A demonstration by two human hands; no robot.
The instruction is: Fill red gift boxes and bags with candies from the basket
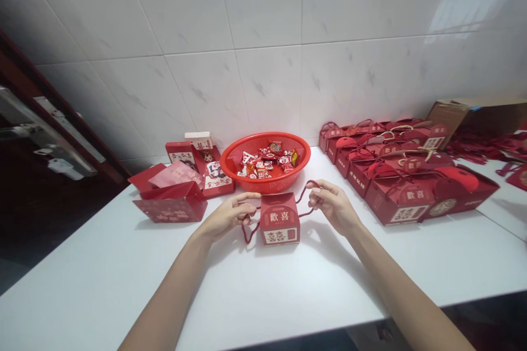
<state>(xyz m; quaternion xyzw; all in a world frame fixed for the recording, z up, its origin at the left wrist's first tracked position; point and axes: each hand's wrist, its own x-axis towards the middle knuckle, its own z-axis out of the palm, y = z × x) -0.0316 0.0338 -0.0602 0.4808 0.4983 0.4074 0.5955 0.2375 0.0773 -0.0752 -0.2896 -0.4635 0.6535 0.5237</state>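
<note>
A small red box [280, 218] with pale printed characters stands on the white table, its top folded over. A dark red cord [249, 235] comes out at both its sides. My left hand [230, 215] is beside the box's left side, fingers closed on the cord there. On the right, my right hand [332, 205] pinches the cord's looped part [305, 189] between thumb and finger, a little away from the box. Just behind the box is a red plastic basket [265, 182] with wrapped sweets [263, 164] in it.
Rows of filled-out red boxes [391, 197] stand at the right, with a cardboard carton [457, 115] and red ribbons behind them. Open red bags [173, 208] and printed packets [216, 178] are at the left. A tiled wall [267, 77] borders the table [263, 296].
</note>
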